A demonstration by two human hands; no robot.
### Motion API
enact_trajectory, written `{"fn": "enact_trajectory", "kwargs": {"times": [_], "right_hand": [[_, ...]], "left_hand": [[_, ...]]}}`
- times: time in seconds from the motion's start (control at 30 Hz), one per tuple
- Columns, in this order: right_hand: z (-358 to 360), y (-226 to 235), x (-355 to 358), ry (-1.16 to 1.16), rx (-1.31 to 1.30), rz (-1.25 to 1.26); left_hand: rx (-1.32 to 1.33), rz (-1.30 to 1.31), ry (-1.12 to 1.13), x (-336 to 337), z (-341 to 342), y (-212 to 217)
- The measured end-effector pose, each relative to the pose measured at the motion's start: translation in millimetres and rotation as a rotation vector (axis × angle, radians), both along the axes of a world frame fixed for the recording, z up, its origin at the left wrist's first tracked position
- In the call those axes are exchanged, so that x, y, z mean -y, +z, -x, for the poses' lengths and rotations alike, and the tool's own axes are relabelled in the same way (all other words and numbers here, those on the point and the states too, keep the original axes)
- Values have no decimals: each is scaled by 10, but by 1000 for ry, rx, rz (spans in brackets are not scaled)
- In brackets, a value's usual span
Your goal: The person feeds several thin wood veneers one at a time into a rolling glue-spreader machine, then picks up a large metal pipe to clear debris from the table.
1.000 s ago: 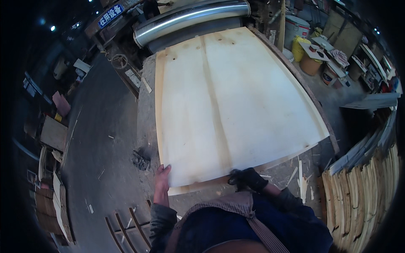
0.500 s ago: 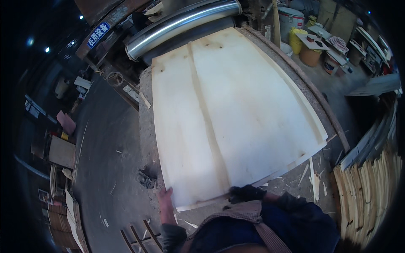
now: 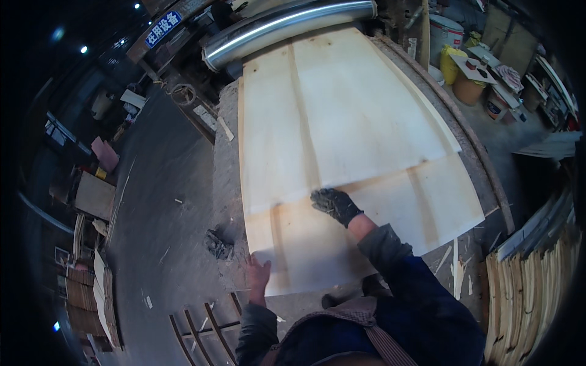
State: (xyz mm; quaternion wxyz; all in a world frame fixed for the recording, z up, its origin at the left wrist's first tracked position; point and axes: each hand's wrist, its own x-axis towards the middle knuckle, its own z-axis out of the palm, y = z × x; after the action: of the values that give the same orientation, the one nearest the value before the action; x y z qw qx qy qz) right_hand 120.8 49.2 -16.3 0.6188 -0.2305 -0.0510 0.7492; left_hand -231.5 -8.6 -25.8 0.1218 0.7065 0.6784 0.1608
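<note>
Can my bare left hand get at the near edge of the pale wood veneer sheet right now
Probably yes. The bare left hand already rests at the near left corner of the lower pale wood veneer sheet, and nothing lies between them. The gloved right hand is further up, at the upper veneer sheet's edge.

A blue rectangular sign (image 3: 163, 28) with white lettering hangs tilted at upper left, above the machine; a white bucket (image 3: 444, 33) stands upper right.

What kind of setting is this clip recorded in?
Most likely a plywood or veneer workshop. Large pale veneer sheets lie on a work table, a long metal roller sits at its far end, and stacked veneer strips stand at the right.
</note>
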Motion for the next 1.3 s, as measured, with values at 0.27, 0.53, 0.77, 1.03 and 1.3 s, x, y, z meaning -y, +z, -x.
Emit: {"fn": "enact_trajectory", "kwargs": {"times": [0.27,0.53,0.77,1.03,1.3], "right_hand": [[159,-181,1134,183,75,17],[52,-284,2467,468,-257,235],[-124,-44,2795,-132,-6,315],[-296,819,2794,-211,902,182],[-586,-38,2278,-115,783,183]], "left_hand": [[644,147,57,16,285,87],[1101,440,90,-173,165,806],[1295,346,-2,-163,-28,1374],[1285,302,29,53,20,1514],[1002,304,74,-734,-64,228]]}}
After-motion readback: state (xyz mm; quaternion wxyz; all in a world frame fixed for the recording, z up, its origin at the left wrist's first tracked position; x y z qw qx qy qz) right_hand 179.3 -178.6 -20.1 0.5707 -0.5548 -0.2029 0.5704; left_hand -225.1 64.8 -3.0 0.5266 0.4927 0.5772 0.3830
